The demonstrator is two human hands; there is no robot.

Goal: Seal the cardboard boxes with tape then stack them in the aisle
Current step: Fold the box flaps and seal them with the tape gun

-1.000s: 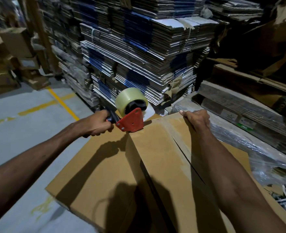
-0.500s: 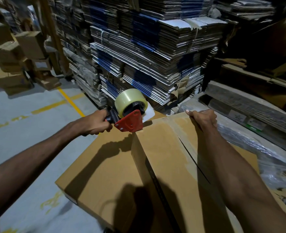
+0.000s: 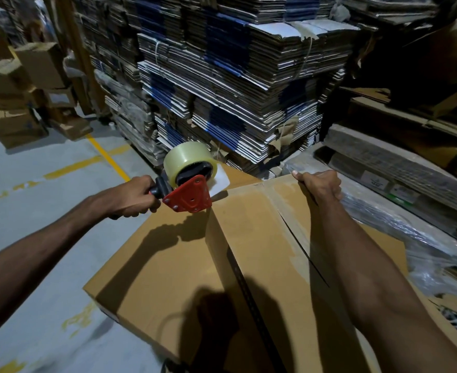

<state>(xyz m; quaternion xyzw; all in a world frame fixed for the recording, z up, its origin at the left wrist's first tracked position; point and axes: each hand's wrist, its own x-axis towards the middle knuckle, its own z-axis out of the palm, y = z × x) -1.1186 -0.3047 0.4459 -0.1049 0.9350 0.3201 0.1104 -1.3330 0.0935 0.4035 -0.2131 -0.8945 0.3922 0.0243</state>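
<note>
Your left hand (image 3: pixel 134 196) grips tape dispenser (image 3: pixel 188 184) handle at cardboard box (image 3: pixel 249 238) far corner; right hand (image 3: pixel 320 185) curls over far edge, steadying box for taping

Left hand (image 3: pixel 133 196) around red tape dispenser (image 3: pixel 188 193) at cardboard box (image 3: pixel 251 238) edge, right hand (image 3: pixel 320 185) on far corner.

Light is dim and warm, coming from above and behind me. My left hand (image 3: pixel 134 196) and the dispenser (image 3: pixel 188 193) throw a hard shadow onto the box (image 3: pixel 168 265) below them; my head's shadow lies nearer me. Beyond my right hand (image 3: pixel 320 185) the racks go black. Edges bow outward. Far left is soft.
</note>
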